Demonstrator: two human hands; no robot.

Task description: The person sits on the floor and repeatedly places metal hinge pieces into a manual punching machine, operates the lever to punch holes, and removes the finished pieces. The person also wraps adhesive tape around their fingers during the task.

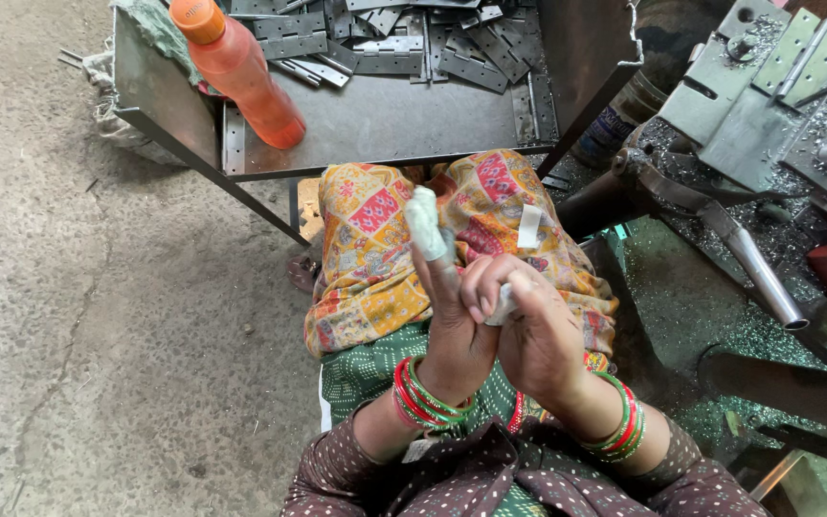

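Far left: bare grey concrete floor (40,287), cracked and stained. Just right of it, far in the scene, a dark steel tray-table with raised sides (385,124), carrying an orange plastic bottle with an orange cap (241,72) lying tilted on its left part and a heap of flat grey perforated metal plates (404,38) along its far edge.

Near the middle, above a lap draped in yellow-and-red patterned cloth (375,258), the left hand (452,325) — raised upright, green and red bangles at the wrist, forefinger straight and pointing away, wrapped at its tip in white cloth tape (425,222). Remaining fingers of that hand curled loosely, hidden behind the other hand. Touching it on the right, the right hand (533,335), also with bangles, fingers curled and closed on a small white roll of tape (502,304), pinched against the left palm. A short loose white strip (529,227) lying on the cloth just beyond.

Far right: a grey metal press machine (768,96) strewn with silvery filings, a shiny steel lever handle (763,273) slanting down toward the near right.
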